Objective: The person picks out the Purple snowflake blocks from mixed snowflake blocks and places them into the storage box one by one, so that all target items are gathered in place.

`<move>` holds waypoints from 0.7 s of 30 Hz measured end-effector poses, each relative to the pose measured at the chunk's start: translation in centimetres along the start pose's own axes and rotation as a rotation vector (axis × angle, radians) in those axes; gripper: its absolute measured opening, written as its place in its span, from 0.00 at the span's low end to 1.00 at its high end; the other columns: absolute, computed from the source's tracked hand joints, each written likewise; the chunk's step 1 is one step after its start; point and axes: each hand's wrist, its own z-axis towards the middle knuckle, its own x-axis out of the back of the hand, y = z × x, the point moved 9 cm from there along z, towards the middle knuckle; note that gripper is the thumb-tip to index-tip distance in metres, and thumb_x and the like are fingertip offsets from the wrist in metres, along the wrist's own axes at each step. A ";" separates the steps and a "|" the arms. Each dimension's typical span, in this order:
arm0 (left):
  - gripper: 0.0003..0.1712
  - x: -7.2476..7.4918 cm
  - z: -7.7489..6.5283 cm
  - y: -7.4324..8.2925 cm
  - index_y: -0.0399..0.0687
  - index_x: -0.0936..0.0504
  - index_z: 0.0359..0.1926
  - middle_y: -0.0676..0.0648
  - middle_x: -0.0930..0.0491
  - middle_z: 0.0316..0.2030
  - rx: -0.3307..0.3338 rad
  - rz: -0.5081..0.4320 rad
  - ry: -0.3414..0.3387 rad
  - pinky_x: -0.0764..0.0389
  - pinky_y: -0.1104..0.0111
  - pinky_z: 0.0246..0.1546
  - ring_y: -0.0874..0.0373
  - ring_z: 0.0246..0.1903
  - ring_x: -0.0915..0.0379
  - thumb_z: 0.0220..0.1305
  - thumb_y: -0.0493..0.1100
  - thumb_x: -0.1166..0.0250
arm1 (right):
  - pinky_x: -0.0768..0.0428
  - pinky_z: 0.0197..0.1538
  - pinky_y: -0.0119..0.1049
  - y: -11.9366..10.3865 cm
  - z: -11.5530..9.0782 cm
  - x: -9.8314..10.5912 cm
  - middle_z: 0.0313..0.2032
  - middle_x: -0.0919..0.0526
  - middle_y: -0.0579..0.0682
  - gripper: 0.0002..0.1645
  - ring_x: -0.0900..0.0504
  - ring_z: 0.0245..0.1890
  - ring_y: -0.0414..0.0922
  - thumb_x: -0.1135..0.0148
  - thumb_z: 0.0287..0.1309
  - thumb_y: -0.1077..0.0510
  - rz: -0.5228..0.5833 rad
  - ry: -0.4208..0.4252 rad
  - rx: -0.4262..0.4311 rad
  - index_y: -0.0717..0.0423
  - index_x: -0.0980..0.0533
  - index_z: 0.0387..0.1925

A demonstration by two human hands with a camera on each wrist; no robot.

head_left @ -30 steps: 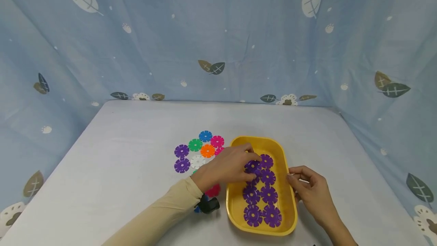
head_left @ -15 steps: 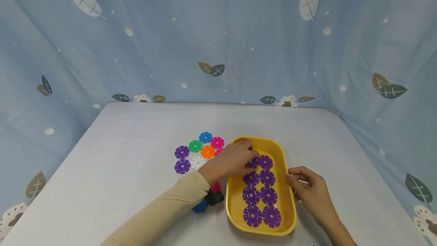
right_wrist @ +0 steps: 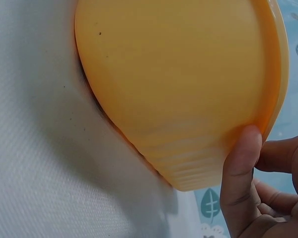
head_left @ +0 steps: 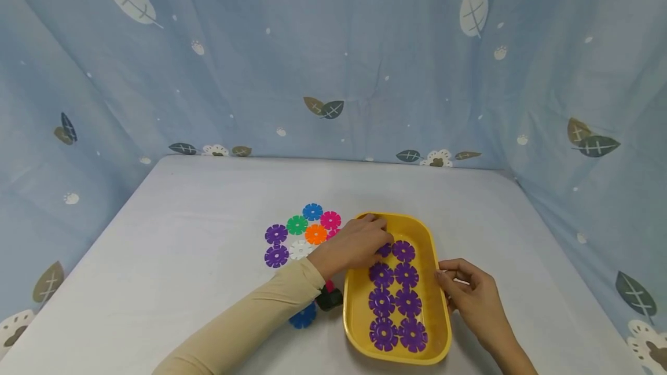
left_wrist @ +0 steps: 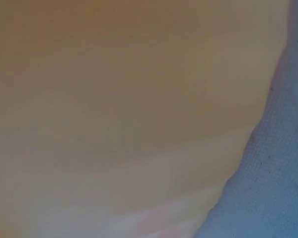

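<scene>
A yellow tray (head_left: 440, 305) holds several purple snowflake discs (head_left: 408, 302) laid flat in two columns. My left hand (head_left: 356, 245) reaches over the tray's left side, with curled fingers and thumb around the far-left purple disc (head_left: 384, 250), which is partly hidden under it. At the tray's right wall, my right hand (head_left: 476, 300) pinches the rim between thumb and fingers. In the right wrist view, the thumb presses the outside of the yellow tray (right_wrist: 179, 74) just under its lip. Blurred beige sleeve (left_wrist: 114, 109) fills most of the left wrist view.
Left of the tray lie loose snowflake discs: purple (head_left: 276, 256), green (head_left: 297, 225), blue (head_left: 312, 212), pink (head_left: 330, 220), orange (head_left: 315, 234) and white (head_left: 299, 250). Near the sleeve are a blue disc (head_left: 303, 316) and a black wrist device (head_left: 329, 300). A blue leaf-print curtain (head_left: 333, 62) surrounds the white table (head_left: 208, 219).
My left hand has shifted slightly toward the tray's far-left corner, and the purple disc at its fingers now lines up with its column. My right hand keeps its grip on the rim.
</scene>
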 end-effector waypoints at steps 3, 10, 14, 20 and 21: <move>0.16 -0.1 0.1 0.0 0.57 0.14 0.52 0.54 0.27 0.39 0.006 0.001 -0.014 0.27 0.67 0.52 0.57 0.46 0.32 0.65 0.52 0.31 | 0.18 0.24 0.40 -0.1 0.0 0.0 0.36 0.19 0.60 0.16 0.18 0.22 0.48 0.36 0.67 0.59 0.002 -0.001 0.009 0.67 0.24 0.50; 0.16 -0.2 0.4 0.1 0.56 0.14 0.51 0.56 0.23 0.38 0.001 0.008 -0.013 0.29 0.69 0.53 0.60 0.42 0.30 0.63 0.52 0.30 | 0.18 0.24 0.41 -0.2 0.0 0.0 0.37 0.19 0.60 0.17 0.18 0.23 0.48 0.36 0.67 0.58 -0.006 -0.004 0.011 0.67 0.24 0.50; 0.15 -0.2 0.5 0.1 0.55 0.14 0.49 0.56 0.22 0.37 -0.008 0.003 -0.004 0.28 0.70 0.49 0.61 0.38 0.30 0.63 0.51 0.29 | 0.18 0.24 0.41 -0.3 0.0 0.0 0.36 0.19 0.60 0.17 0.18 0.22 0.48 0.36 0.67 0.58 0.000 -0.006 0.028 0.67 0.24 0.50; 0.16 -0.3 0.6 0.1 0.55 0.14 0.50 0.56 0.22 0.37 -0.010 -0.011 -0.010 0.26 0.72 0.46 0.62 0.37 0.29 0.62 0.51 0.28 | 0.18 0.23 0.41 -0.3 -0.1 0.0 0.36 0.19 0.60 0.16 0.18 0.22 0.48 0.36 0.67 0.59 0.000 -0.005 0.045 0.67 0.23 0.49; 0.16 -0.3 0.6 0.2 0.55 0.13 0.50 0.56 0.22 0.37 -0.011 -0.013 -0.009 0.26 0.72 0.46 0.62 0.36 0.29 0.62 0.51 0.28 | 0.18 0.23 0.41 -0.3 -0.1 0.1 0.36 0.19 0.60 0.16 0.18 0.22 0.48 0.36 0.67 0.59 -0.001 -0.004 0.044 0.67 0.23 0.49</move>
